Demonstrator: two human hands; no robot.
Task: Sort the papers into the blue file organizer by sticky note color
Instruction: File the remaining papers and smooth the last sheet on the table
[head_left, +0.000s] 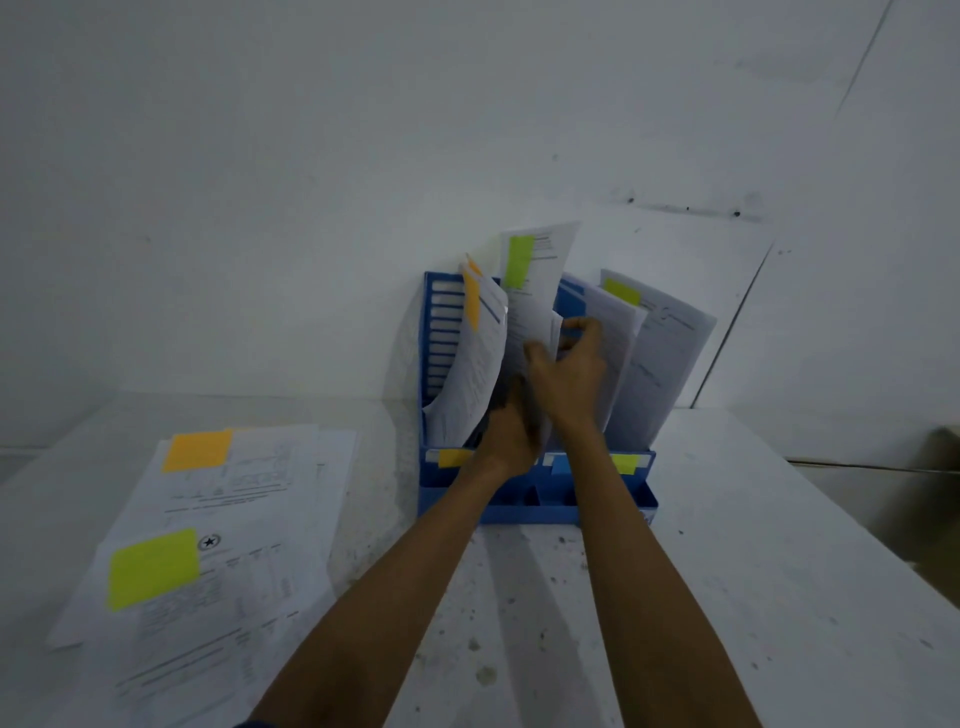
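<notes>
Right hand (571, 364) pinches the green-noted paper (553, 249), standing tall in the blue file organizer (441, 332)'s middle slot. Left hand (511, 426): grip hidden, cannot tell. Best slid straight down, neighbours parted.

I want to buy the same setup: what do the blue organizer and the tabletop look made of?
Blue file organizer: probably moulded plastic, matte, given its slotted side wall and even colour. Tabletop: hard, pale, dark-specked surface, maybe stone or painted concrete; unclear.
</notes>
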